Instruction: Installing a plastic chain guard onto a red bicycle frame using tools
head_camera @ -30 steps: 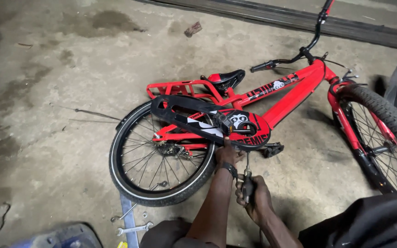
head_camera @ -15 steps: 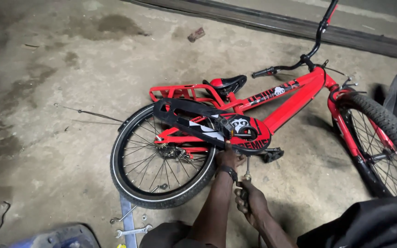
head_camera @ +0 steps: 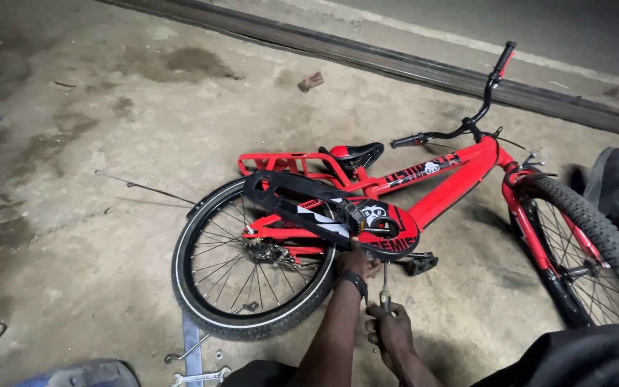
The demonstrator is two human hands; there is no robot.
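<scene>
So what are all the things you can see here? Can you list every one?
red children's bicycle: one, red frame, lying on its side on the floor
black chain guard: one, black with red and white, over the rear wheel
spoked rear wheel: one, black tyre, floor centre
knobbly front wheel: one, black, right edge
black saddle: one, behind the frame
black pedal: one, under the chain guard
metal spanners: about three, silver, floor bottom left
small brick piece: one, reddish, far floor
grey concrete floor: one, stained
left hand: one, at the chain guard's lower edge
right hand: one, gripping a screwdriver upright
</scene>
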